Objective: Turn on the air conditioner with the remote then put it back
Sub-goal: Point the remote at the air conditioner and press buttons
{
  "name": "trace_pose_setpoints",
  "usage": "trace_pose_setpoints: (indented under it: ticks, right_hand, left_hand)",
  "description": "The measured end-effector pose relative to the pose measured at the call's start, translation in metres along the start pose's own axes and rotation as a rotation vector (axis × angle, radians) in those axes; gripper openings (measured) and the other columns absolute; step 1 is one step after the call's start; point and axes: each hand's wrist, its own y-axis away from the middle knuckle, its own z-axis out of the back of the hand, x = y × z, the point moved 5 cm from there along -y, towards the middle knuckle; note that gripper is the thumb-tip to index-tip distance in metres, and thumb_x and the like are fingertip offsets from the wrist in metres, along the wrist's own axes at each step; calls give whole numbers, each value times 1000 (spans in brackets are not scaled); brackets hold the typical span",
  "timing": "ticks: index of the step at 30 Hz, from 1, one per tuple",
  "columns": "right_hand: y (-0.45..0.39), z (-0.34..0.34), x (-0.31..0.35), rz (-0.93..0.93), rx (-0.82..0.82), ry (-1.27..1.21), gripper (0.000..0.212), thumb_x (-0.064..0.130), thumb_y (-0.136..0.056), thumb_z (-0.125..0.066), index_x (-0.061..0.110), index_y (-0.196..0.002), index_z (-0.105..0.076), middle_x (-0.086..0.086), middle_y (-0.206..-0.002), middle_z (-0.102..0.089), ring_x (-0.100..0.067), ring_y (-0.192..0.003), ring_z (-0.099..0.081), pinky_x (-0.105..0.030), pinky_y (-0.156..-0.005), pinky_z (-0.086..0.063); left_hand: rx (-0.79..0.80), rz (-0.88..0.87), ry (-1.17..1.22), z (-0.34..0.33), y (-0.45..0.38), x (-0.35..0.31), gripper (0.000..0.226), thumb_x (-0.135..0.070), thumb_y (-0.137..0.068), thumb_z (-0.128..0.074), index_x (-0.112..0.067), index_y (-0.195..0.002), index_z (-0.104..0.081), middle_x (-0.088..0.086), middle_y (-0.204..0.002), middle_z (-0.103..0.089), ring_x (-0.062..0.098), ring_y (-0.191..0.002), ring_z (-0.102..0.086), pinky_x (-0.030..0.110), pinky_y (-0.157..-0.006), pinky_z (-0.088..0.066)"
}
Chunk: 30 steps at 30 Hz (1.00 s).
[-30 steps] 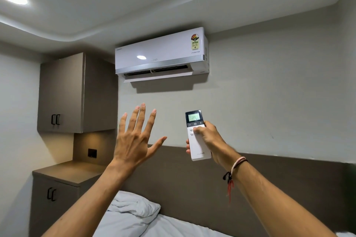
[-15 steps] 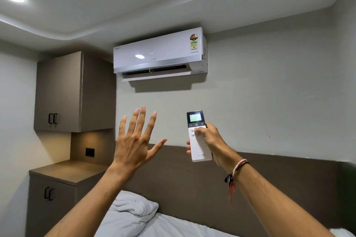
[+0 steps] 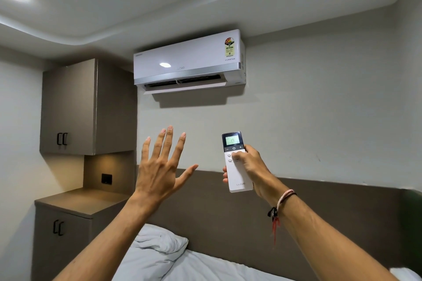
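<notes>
Little has shifted since the earlier frame: left hand (image 3: pixel 159 171) hovers empty with fingers spread apart, while right hand (image 3: pixel 250 166) stays clamped on the remote (image 3: pixel 236 162), thumb on its buttons. Its long axis stands upright, lit screen aimed up-left toward the air conditioner (image 3: pixel 189 61), flap open, high above

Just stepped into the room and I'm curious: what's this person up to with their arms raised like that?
The person is working the air conditioner on the wall. The right hand holds a white remote pointed up at it, thumb on the buttons, and the remote's screen is lit. The left hand is raised, open and empty, fingers spread toward the unit. The unit's bottom flap looks open. The remote has not been put back yet.
</notes>
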Motion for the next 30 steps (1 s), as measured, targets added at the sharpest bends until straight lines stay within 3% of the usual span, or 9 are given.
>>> trace_pose_setpoints:
  ticks: [4,11,17,30]
  right_hand:
    - [1,1,-1,22,-46,12,18,13,-99,-48,14,-117,-50,-26,-91,-72,-31,-62,-73,-36,-50,-61]
    - [-2,1,-6,-40,-32,-51,20,16,-98,-48,12,-118,-49,-26,-89,-71,-31,-59,-73,-37,-50,-61]
    - [-2,2,-13,-112,-81,-82,30,38,-103,-43,11,-111,-53,-30,-92,-73,-37,-61,-72,-36,-50,-60]
    - [-6,2,-19,-104,-148,-30,34,32,-105,-39,3,-112,-55,-30,-80,-73,-37,-57,-70,-41,-54,-61]
  left_hand:
    - [7,0,-6,-2,1,2,91,-78,-92,-27,-18,-160,-38,22,-167,-31,40,-153,-34,68,-121,-31]
    - [2,2,-17,-6,3,6,90,-78,-92,-27,-19,-159,-39,21,-166,-33,39,-152,-35,68,-120,-31]
    - [3,1,-29,-9,5,7,90,-78,-92,-28,-19,-160,-38,21,-167,-32,39,-153,-34,67,-121,-29]
    - [0,5,-28,-13,5,8,91,-78,-92,-26,-19,-160,-38,21,-167,-32,40,-153,-35,67,-120,-30]
